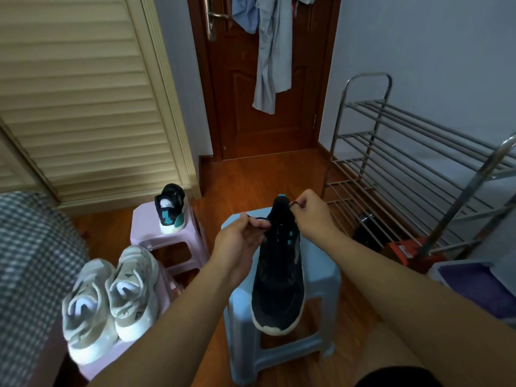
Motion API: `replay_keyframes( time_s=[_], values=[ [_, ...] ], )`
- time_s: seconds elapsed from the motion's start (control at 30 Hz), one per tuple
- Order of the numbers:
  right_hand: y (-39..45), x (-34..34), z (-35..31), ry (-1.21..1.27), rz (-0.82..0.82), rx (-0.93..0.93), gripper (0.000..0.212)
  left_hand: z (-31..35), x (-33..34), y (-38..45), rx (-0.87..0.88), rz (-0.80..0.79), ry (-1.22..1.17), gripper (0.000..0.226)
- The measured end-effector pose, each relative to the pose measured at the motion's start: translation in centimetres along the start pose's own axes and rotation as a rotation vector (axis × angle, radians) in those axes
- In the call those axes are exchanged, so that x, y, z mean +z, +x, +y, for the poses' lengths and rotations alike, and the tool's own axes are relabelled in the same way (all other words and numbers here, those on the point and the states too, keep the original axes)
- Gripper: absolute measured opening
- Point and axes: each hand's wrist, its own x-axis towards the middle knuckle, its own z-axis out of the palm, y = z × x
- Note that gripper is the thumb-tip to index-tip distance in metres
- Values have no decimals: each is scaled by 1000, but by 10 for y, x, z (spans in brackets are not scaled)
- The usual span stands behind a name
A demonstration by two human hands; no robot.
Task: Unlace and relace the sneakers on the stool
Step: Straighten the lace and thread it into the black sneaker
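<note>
Shoe in work: a black sneaker (279,269) lies on my blue stool (321,280), toe toward me, heel away.
Left grip: my left hand (240,238) pinches one end of the black lace (258,218) beside the eyelets.
Right grip: my right hand (312,213) pinches the other lace end near the collar.
Writing: "PEAK" reads on the heel of the second black sneaker (171,209), upright on a pink stool (150,227) to the left.
Around: a white pair (111,297) on another pink stool, a steel shoe rack (413,169) right, a brown door (265,79) hung with clothes (270,51).
</note>
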Motion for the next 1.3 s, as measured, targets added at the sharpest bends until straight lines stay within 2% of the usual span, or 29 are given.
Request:
replay_keyframes(
  time_s=[0.07,0.1,0.17,0.23,0.3,0.37,0.4,0.47,0.53,0.63,0.7,0.77,0.8,0.83,0.93,1.03,1.1,1.17,1.23,1.3],
  values=[
    [-5,-6,8,-466,-25,-214,19,-7,-5,0,-35,5,0,39],
    [-5,-9,14,-620,-22,-307,28,-7,-6,1,-52,14,18,39],
    [-3,-16,21,-746,-5,-410,40,-6,-6,8,-76,29,39,39],
    [-1,-16,20,-652,60,-410,31,0,1,13,-62,70,150,37],
    [0,-15,5,-335,108,-385,11,7,9,19,36,76,475,31],
    [3,-14,-16,-75,84,-393,1,19,19,20,118,-51,767,17],
    [3,-15,-27,-12,26,-407,6,25,25,19,137,-151,857,16],
    [2,-17,-42,30,-195,-388,20,35,32,22,177,-304,1025,17],
    [3,-23,-46,-8,-380,-312,29,45,34,25,208,-302,1135,16],
    [3,-33,-39,-82,-494,-231,28,53,26,26,103,-230,1044,35],
    [6,-39,-31,-252,-389,-230,32,51,19,29,45,-189,958,38],
    [11,-45,-26,-447,-220,-199,28,46,12,32,23,-164,842,32],
    [12,-47,-25,-489,-219,-156,23,43,9,32,8,-168,794,25],
    [12,-49,-26,-504,-286,-118,18,41,7,32,-10,-178,762,19],
    [3,-42,-32,-366,-527,-141,27,40,2,32,-66,-194,716,12],
    [-9,-24,-35,-157,-532,-167,23,42,1,30,-53,-207,745,13],
    [-11,-13,-35,-146,-483,-157,18,42,4,30,-15,-203,843,11],
    [-10,-8,-35,-106,-433,-114,16,38,10,29,55,-127,928,16],
    [-9,-7,-36,-34,-451,-60,15,30,18,28,227,49,1080,23],
    [-7,-8,-36,13,-504,-16,12,20,23,24,487,193,1238,23]
  ],
)
